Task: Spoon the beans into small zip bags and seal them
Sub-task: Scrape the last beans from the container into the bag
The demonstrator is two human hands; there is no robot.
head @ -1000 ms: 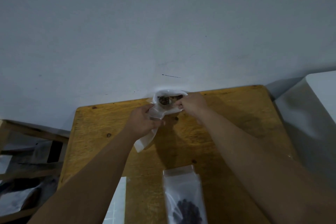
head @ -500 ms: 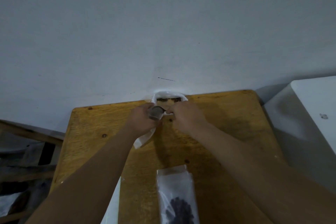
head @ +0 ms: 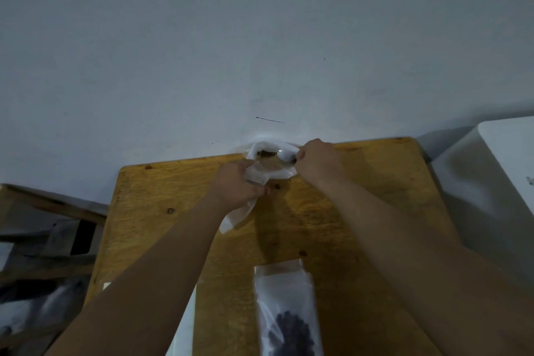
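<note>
A white plastic bag of brown beans (head: 284, 148) stands open at the table's far edge, against the wall. My left hand (head: 235, 185) grips a small clear zip bag (head: 237, 218) just in front of it, and the bag's lower end hangs below my fist. My right hand (head: 320, 163) is at the bean bag's right rim, fingers pinched on a spoon that is almost wholly hidden. A second zip bag (head: 289, 295) with dark beans in it lies flat near the table's front.
The wooden table (head: 370, 205) ends at a pale wall. A white box-like object (head: 508, 170) stands to the right. White sheets or bags (head: 185, 326) lie under my left forearm. Wooden frames and clutter (head: 46, 211) sit off the left edge.
My right hand moved from the small bag's mouth, next to my left hand, back right and up to the bean bag's rim. The left hand stayed put with its bag.
</note>
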